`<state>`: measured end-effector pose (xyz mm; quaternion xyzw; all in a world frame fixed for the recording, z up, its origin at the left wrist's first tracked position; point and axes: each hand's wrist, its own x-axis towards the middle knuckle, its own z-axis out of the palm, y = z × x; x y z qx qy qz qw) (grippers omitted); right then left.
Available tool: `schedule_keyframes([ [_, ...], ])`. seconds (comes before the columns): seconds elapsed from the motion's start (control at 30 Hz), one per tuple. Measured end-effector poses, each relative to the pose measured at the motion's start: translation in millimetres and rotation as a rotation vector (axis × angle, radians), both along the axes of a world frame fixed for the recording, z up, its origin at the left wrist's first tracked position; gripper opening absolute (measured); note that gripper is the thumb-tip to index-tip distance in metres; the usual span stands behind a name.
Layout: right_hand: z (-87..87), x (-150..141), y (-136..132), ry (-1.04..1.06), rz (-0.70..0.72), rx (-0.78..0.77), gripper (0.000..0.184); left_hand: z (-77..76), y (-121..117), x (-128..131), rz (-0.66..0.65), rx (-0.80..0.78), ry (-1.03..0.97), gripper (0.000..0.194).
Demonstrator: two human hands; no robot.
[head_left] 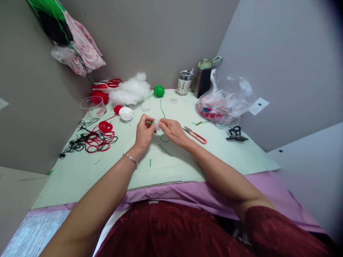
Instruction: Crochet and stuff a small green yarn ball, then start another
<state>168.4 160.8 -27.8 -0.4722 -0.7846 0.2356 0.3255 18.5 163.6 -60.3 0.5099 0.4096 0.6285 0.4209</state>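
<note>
My left hand (144, 132) and my right hand (173, 131) meet over the middle of the table, both with fingers closed. Between their fingertips is a small tuft of white stuffing (157, 124). A bit of green shows at my left fingertips, mostly hidden, so I cannot tell its shape. Green yarn (162, 106) runs from a green yarn ball (159, 91) down to my hands, and a loose green end (166, 150) lies below them. Orange-handled thread snips (197, 135) lie just right of my right hand.
A heap of white stuffing (131, 89), red and white yarn balls (125, 113) and a clear plastic cup (94, 107) stand back left. Tangled red and black yarn (100, 139) lies left. A pen tin (184, 82), phone (204, 83), plastic bag (222, 103) and black hair clip (236, 134) are right.
</note>
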Motion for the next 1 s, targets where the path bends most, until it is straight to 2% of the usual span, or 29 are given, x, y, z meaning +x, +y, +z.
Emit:
schedule_keyframes([
  [0.13, -5.5, 0, 10, 0.132, 0.007, -0.060, 0.037, 1.3, -4, 3, 0.002, 0.053, 0.021, 0.017],
  [0.3, -9.8, 4, 15, 0.211, 0.019, -0.098, 0.034, 5.6, -7, 1, -0.035, 0.048, -0.011, 0.016],
  [0.43, -8.8, 7, 11, 0.237, -0.004, -0.098, 0.028, 10.2, -10, -2, -0.106, -0.003, -0.060, 0.006],
  [0.6, -8.0, 5, 8, 0.257, -0.034, -0.091, 0.023, 12.7, -10, -2, -0.158, -0.085, -0.142, 0.014],
  [0.77, -7.6, 3, 8, 0.329, 0.006, -0.131, 0.030, 9.6, -6, -3, -0.207, -0.175, -0.243, 0.030],
  [1.0, -4.3, 3, 7, 0.382, 0.123, -0.199, 0.040, 3.5, -2, -1, -0.311, -0.242, -0.315, 0.026],
])
